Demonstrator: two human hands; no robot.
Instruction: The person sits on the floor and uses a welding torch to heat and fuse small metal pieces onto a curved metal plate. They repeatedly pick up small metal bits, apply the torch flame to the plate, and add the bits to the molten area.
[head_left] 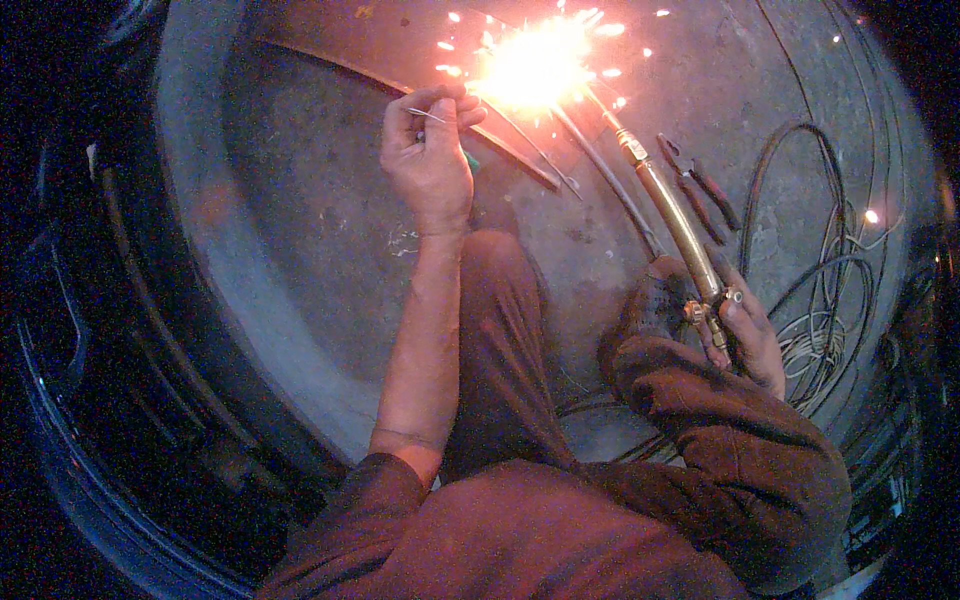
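Observation:
My left hand (432, 160) is closed in a pinch on a thin pale wire (426, 114), just left of a white-hot glare (532, 68) that throws sparks all around. My right hand (758, 338) wraps round the valve end of a brass gas torch (674, 212). The torch slants up and left, and its tip runs into the glare. A curved metal sheet (340, 50) lies on the floor under and behind my left hand. Whatever the flame touches is washed out by the light.
A pair of pliers (712, 200) with dark red handles lies right of the torch. A metal rod (612, 175) runs beside the torch toward my shoe (655, 300). Coiled hoses and wires (825, 330) spread over the concrete floor (310, 190) at right. Sparks land nearby.

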